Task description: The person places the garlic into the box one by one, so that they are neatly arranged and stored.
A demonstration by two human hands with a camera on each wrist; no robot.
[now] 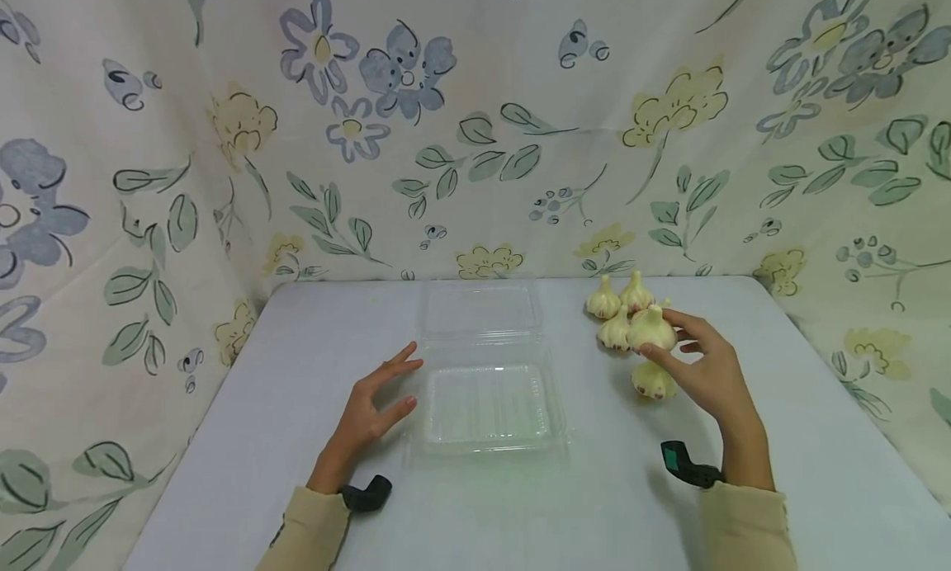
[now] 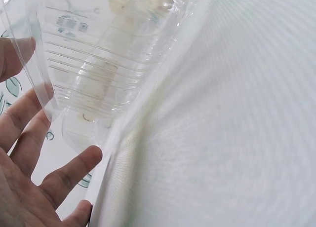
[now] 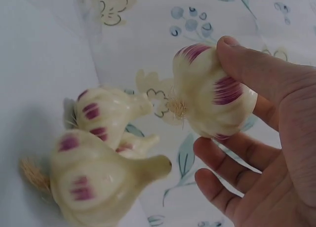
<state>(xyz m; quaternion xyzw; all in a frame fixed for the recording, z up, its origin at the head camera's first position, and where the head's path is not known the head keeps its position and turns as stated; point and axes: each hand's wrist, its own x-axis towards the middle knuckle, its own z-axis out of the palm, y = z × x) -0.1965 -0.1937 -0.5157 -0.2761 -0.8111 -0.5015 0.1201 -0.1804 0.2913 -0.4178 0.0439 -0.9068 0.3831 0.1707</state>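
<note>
My right hand [image 1: 709, 373] holds a garlic bulb [image 1: 652, 332] between thumb and fingers, raised over the other bulbs. In the right wrist view this bulb [image 3: 210, 91] shows purple streaks and a tuft of roots. Below it sit more bulbs, one of them a large streaked garlic bulb [image 3: 94, 180]. A clear plastic clamshell box [image 1: 486, 406] lies open in the middle of the table, its lid [image 1: 481, 311] folded back away from me. My left hand [image 1: 367, 410] is at the box's left side, fingers spread, with fingertips right at the rim.
Several garlic bulbs [image 1: 613, 332] cluster at the table's back right, with one bulb [image 1: 654, 381] nearer to me. A white table [image 1: 297, 332] spreads beneath everything. Behind it hangs a flowered cloth [image 1: 446, 200], which also runs down both sides.
</note>
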